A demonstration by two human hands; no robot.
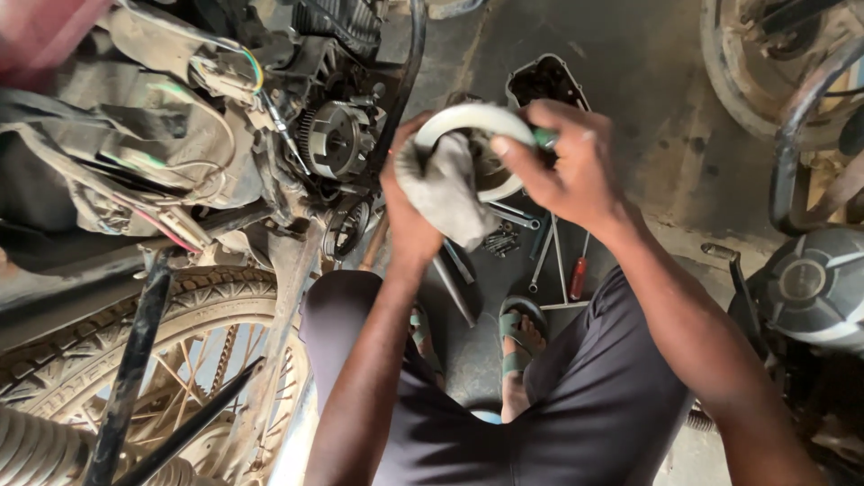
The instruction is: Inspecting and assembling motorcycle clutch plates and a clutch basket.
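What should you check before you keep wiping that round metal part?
1. Left hand grips the grey rag: ok.
2. Right hand holds the round part by its rim: ok.
3. Rag touching the part: ok.
4. Part fully clean: cannot tell, the hands hide it.
5. Tools on the floor stay clear of the sandalled foot: ok.

Landmark: the round part (477, 121), held between both hands.
Left hand (409, 202): under the part's left side, with the rag (445, 189) on it.
Right hand (562, 162): on the part's right side.
Engine (337, 135): left of the part.
Wheel (180, 360): left and below the part.
Tools (540, 252): on the floor under the part.
Feet (517, 337): nearer to the person than the tools.
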